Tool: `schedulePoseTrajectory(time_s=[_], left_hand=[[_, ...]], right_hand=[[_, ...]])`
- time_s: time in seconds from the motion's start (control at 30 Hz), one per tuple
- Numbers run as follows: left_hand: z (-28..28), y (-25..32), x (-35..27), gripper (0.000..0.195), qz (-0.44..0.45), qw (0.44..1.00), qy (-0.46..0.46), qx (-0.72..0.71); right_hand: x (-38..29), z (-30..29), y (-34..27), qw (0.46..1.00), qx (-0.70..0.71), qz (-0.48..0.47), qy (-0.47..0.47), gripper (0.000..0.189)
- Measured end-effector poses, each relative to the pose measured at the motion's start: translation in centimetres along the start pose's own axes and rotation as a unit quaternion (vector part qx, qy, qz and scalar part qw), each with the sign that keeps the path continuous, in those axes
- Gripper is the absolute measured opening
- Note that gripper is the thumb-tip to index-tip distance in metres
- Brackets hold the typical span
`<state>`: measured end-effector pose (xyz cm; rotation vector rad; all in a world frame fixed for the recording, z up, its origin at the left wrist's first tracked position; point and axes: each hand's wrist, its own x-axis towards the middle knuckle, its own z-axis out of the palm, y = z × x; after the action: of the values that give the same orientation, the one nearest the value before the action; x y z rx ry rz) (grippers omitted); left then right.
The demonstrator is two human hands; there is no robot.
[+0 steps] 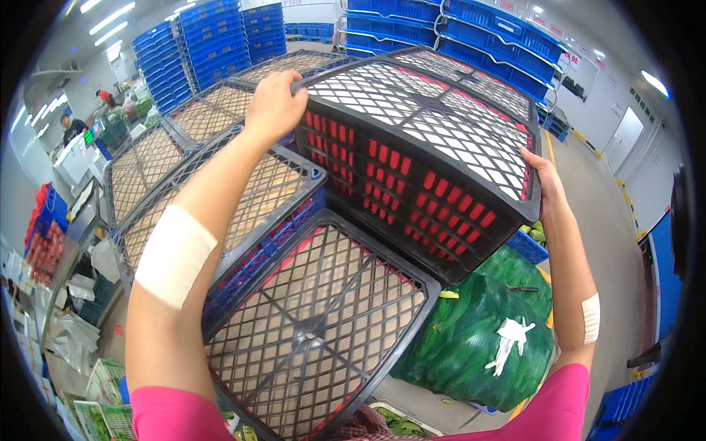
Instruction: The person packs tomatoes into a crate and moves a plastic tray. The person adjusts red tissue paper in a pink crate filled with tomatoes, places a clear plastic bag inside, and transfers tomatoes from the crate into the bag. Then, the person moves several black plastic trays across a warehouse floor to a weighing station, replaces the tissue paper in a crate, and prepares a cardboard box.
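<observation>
A black plastic crate stands before me with its lattice face up. Red lining shows through its side slots, and white material lies beneath the lattice. My left hand grips its upper left corner, fingers over the rim. At the opposite corner, my right hand holds the right end, thumb on the top edge. Nearer to me sits a second black crate, also lattice up, with beige sheeting under the mesh. The held crate's lower edge lies close to this one; whether they touch I cannot tell.
More lattice-topped crates adjoin on the left. To the right lies a green mesh sack of vegetables, with a white glove on it. Tall stacks of blue crates rise behind. A person is at the far left.
</observation>
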<state>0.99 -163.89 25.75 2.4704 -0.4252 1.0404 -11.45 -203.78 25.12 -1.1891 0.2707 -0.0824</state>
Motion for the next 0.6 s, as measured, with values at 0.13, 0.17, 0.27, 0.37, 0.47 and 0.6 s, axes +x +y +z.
schedulePoseTrajectory(time_s=[0.13, 0.17, 0.27, 0.37, 0.47, 0.6], left_hand=[[2.9, 0.9, 4.6, 0.044, -0.097, 0.988, -0.088, 0.078], [2.8, 0.9, 6.1, 0.050, -0.150, 0.963, -0.218, 0.057], [4.4, -0.4, 7.4, 0.065, -0.230, 0.947, -0.227, 0.001], [5.6, -1.3, 7.5, 0.065, -0.220, 0.951, -0.215, 0.045], [5.5, -1.2, 7.2, 0.064, -0.212, 0.948, -0.223, 0.077], [5.0, 0.0, 6.6, 0.062, -0.235, 0.945, -0.214, 0.073]], right_hand=[[0.0, 0.1, 0.5, 1.000, 0.020, -0.016, -0.001, 0.025], [-0.1, 0.1, 0.7, 0.999, 0.030, -0.018, -0.008, 0.025], [-0.3, 0.1, 0.8, 0.997, 0.063, -0.027, -0.036, 0.025], [-0.2, -0.3, 1.1, 0.996, 0.076, -0.031, -0.027, 0.025], [-0.5, -0.4, 1.1, 0.995, 0.094, -0.034, -0.025, 0.025], [-0.4, -0.9, 1.3, 0.993, 0.110, -0.041, -0.015, 0.026]])
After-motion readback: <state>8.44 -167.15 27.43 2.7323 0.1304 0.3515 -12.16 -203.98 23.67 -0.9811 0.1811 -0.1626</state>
